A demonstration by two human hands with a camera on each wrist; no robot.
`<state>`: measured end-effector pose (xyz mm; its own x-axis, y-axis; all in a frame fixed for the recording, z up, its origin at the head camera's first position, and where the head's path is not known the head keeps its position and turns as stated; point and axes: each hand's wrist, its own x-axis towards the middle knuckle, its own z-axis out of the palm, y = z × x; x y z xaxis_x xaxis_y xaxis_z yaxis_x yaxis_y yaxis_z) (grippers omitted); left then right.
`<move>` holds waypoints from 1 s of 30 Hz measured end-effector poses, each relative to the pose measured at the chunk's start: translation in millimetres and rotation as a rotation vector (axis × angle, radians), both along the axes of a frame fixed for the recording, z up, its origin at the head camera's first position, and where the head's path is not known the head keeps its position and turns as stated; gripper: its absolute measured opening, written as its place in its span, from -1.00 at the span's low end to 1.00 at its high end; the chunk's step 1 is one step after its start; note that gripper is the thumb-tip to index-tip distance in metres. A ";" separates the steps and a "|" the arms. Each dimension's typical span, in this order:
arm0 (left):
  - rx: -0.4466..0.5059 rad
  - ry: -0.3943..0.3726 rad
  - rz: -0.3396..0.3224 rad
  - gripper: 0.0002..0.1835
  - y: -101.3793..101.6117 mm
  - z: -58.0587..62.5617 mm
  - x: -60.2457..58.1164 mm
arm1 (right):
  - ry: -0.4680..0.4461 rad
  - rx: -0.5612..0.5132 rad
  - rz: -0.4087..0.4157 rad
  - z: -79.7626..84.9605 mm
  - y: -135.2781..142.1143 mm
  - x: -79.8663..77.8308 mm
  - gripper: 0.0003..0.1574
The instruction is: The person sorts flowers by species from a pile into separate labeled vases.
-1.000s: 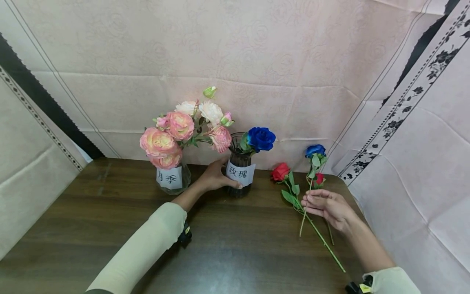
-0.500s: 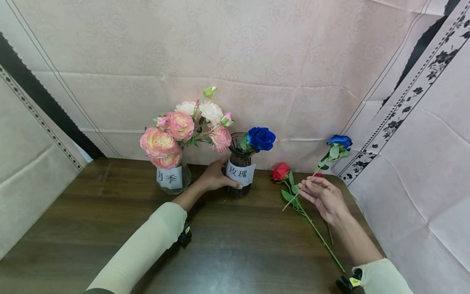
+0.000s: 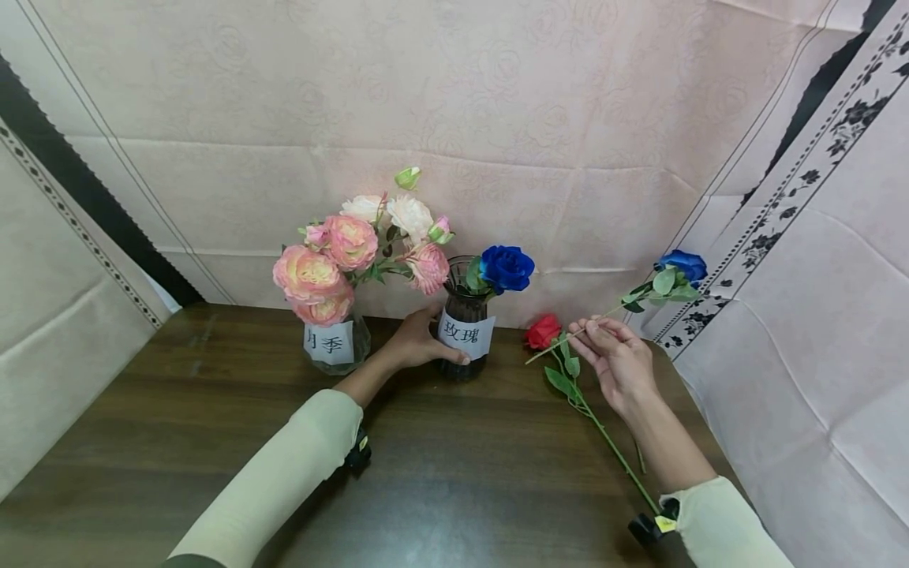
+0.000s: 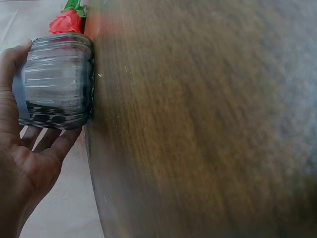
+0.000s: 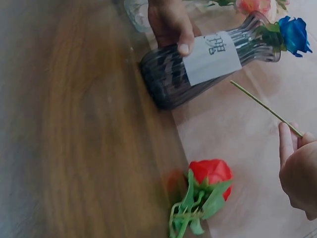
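My left hand point(image 3: 417, 341) grips the dark ribbed glass vase point(image 3: 466, 309) from its left side, thumb across the white paper label point(image 5: 213, 57). The vase stands upright near the table's back edge with one blue rose point(image 3: 506, 268) leaning out to the right. In my right hand point(image 3: 616, 359) the stem of another blue rose point(image 3: 683, 267) is pinched, its bloom up to the right and its cut stem end point(image 5: 247, 93) toward the vase. Under that stem lies a red rose point(image 3: 544, 331) on the table. A further stem shows partly behind my right forearm.
Left of the dark vase stands a clear glass vase point(image 3: 360, 339) filled with pink and white flowers point(image 3: 351, 243), labelled too. Patterned cloth point(image 3: 568, 102) hangs behind and beside the wooden table point(image 3: 440, 465).
My right hand has lifted the blue rose and tilted it, swinging the bloom right and the stem end up and left toward the vase. My left hand has stayed on the vase.
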<state>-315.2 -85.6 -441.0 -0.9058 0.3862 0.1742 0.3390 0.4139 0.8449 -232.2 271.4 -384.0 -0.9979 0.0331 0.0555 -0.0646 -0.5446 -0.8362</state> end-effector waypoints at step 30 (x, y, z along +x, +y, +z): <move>0.007 -0.011 -0.005 -0.01 0.9 1.0 1.1 | 0.157 -0.339 -0.234 60.2 -69.9 -23.5 -0.93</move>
<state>-314.1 -84.6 -440.1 -0.9059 0.3895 0.1666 0.3314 0.4066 0.8514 -255.7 201.5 -323.8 -0.9417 0.3001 0.1524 -0.3309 -0.7423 -0.5827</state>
